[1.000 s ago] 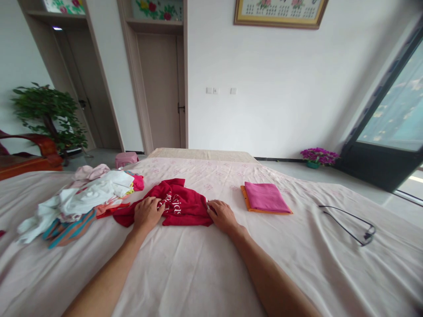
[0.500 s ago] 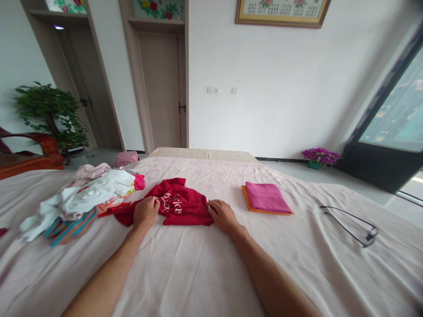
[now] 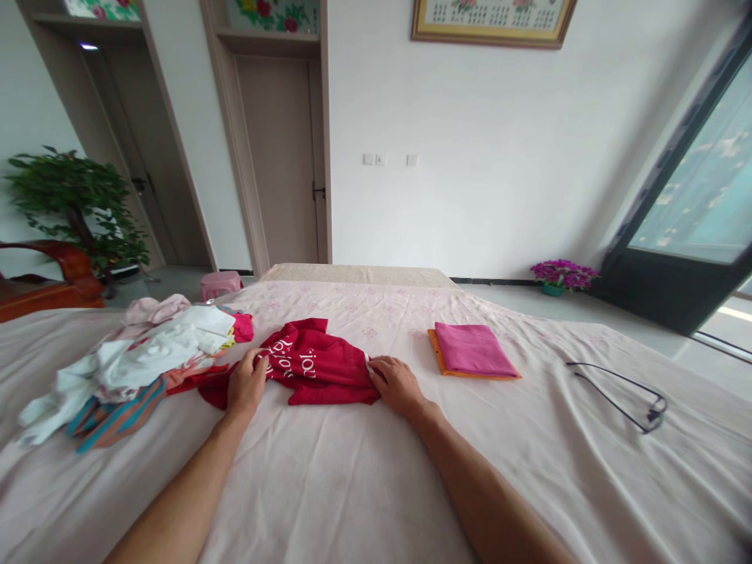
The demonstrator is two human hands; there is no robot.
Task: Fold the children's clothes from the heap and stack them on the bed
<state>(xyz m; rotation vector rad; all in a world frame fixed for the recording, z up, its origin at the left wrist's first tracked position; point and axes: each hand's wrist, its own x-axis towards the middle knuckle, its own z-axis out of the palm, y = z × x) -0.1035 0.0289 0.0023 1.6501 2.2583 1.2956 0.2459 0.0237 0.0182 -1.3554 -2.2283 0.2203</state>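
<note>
A red T-shirt (image 3: 329,368) with white lettering lies in front of me on the sheet, its cloth bunched toward the left. My left hand (image 3: 247,380) has its fingers curled on the cloth at the left part of the shirt. At the opposite end, my right hand (image 3: 396,381) pinches the shirt's edge, where a pale strip shows by the fingertips. Left of the shirt, a heap of crumpled clothes (image 3: 170,348) reaches up to its left end. To the right of my right hand sits a folded pink cloth (image 3: 473,348) on top of a folded orange cloth (image 3: 438,359).
Black-framed glasses (image 3: 649,415) rest at the right on the pale bed sheet (image 3: 329,486). Past the bed stand a pink stool (image 3: 220,283), a potted purple-flowered plant (image 3: 558,276) and a leafy plant (image 3: 76,204). A wooden armchair (image 3: 59,270) is at the far left.
My left hand has shifted slightly left along the red T-shirt, and more of the cloth and lettering shows spread out. My right hand stays at its end. The view has turned slightly.
</note>
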